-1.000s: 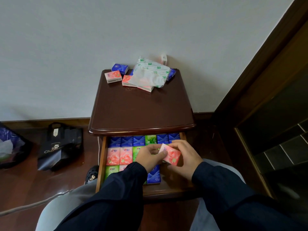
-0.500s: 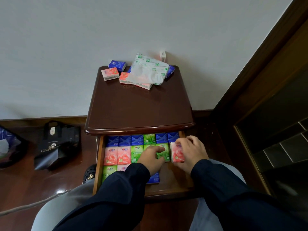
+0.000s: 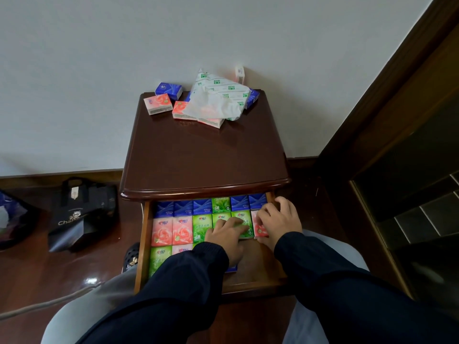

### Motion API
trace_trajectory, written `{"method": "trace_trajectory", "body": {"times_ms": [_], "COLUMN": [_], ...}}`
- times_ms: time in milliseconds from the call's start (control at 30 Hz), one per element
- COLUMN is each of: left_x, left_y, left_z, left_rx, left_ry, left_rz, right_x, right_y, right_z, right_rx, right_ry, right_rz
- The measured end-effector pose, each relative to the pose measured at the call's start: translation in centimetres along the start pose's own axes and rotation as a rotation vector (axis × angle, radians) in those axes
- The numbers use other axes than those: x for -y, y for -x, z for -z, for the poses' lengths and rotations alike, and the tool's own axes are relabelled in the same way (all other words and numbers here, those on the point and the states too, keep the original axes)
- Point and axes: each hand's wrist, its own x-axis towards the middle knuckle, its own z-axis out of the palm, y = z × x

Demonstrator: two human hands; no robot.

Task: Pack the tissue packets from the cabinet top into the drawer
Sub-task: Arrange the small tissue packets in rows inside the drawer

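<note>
Cabinet [image 3: 203,155] stood against the wall, its drawer [image 3: 142,244] pulled out. We pressed flat left-hand [image 3: 224,234] fingers on green packets; our right hand [image 3: 278,223] held the pink packet [image 3: 260,230] at the row's end. More packets [image 3: 159,103] lay on the tabletop.

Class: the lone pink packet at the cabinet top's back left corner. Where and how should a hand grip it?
The pink packet lies flat and apart from its neighbours, both long edges free. Probably come from above and pinch across its two long side faces, thumb on the near face.
</note>
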Motion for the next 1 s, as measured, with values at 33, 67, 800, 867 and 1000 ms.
{"method": "trace_trajectory", "body": {"times_ms": [33,67,800,867,1000], "left_x": [0.2,0.3,5.5,7.1,9.3], "left_y": [0.0,-0.1,1.7,1.3,0.1], "left_z": [0.0,0.0,12.0,13.1,13.6], "left_rx": [0.003,0.008,-0.835,-0.779,-0.642], "left_ry": [0.0,0.003,0.346,0.36,0.222], "left_rz": [-0.002,-0.004,0.023,0.131,0.287], "right_x": [0.0,0.0,4.1,4.9,6.4], "right_y": [0.0,-0.1,-4.8,-6.2,-9.9], "right_z": [0.0,0.0,11.5,12.6,13.9], "right_rx": [-0.008,-0.019,-0.283,-0.278,-0.245], "right_ry": [0.005,0.01,-0.27,-0.382,-0.481], "right_rz": [-0.001,0.001,0.024,0.051,0.086]}}
